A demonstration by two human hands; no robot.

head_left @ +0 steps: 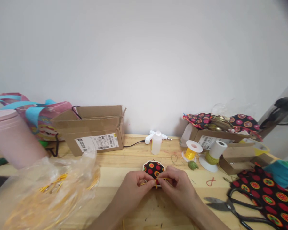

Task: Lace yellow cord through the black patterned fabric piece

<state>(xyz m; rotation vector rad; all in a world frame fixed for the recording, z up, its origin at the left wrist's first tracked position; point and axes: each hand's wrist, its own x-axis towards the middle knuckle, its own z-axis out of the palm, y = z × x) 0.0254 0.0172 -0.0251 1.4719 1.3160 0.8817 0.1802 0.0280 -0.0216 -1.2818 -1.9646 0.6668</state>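
Pale wall (144, 64) behind everything. Wooden surface (110, 174) runs along its foot. Left foreground: clear plastic bag (50, 195), crumpled, yellow cords inside. Behind it, an open cardboard box (98, 127) with a white shipping label; pink tumbler (16, 140) to its left. Far right: black cloth (276, 198) with red and orange roundels, dark-handled scissors (230, 206) beside it, blades pointing left.

Center front: left hand (136, 187) and right hand (180, 185), near one another. Each grip pinched closed, thumb against fingers, on a thin yellow cord (156, 183); strands show at both grips, crossing between the fingertips.

Right of center, two spools: yellow (193, 150), and green (211, 156) with a white core. Left of these, a white bottle (156, 143), upright. Patterned pad (153, 167), pale-rimmed, sits between and just beyond the hands, its near edge partly hidden by fingers and cord. Smallest: looped red thread (210, 182), lying near the scissors.
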